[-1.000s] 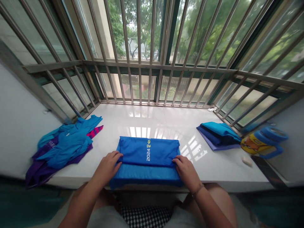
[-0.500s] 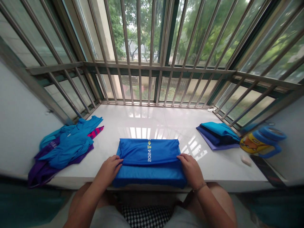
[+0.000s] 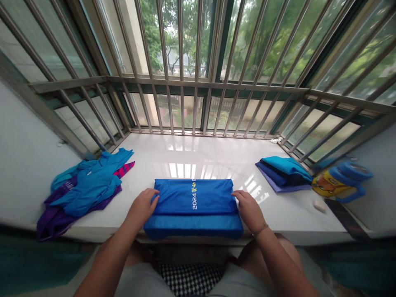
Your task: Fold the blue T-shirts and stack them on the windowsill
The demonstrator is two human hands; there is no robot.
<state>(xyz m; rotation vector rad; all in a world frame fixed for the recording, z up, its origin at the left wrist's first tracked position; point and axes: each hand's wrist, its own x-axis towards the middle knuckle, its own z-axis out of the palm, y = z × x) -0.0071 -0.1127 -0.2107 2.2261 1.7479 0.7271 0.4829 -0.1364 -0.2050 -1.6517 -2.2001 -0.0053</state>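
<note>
A blue shirt (image 3: pixel 176 198), partly folded, lies in front of me with its printed "2024" lettering upward. Its upper layer ends in a straight fold, and a strip of the lower layer shows below, hanging slightly over the sill's front edge. My left hand (image 3: pixel 145 204) is at the shirt's left edge, thumb and forefinger a little apart, tips against the cloth. At the opposite edge is my right hand (image 3: pixel 247 208), its fingers stretched forward and their tips touching the fabric. The undersides of the right fingers are hidden.
A loose heap of blue and purple clothes (image 3: pixel 93 187) lies at the left. At the right are a stack of folded clothes (image 3: pixel 283 173), a blue and yellow jug (image 3: pixel 337 181), a small pale object (image 3: pixel 319 205) and a dark flat object (image 3: pixel 346 218). Metal bars (image 3: pixel 198 86) enclose the white sill (image 3: pixel 198 152).
Both hands have moved up along the shirt's sides, away from the corners of the fold they were pinching. The upper layer now lies flatter, with a straighter front fold.
</note>
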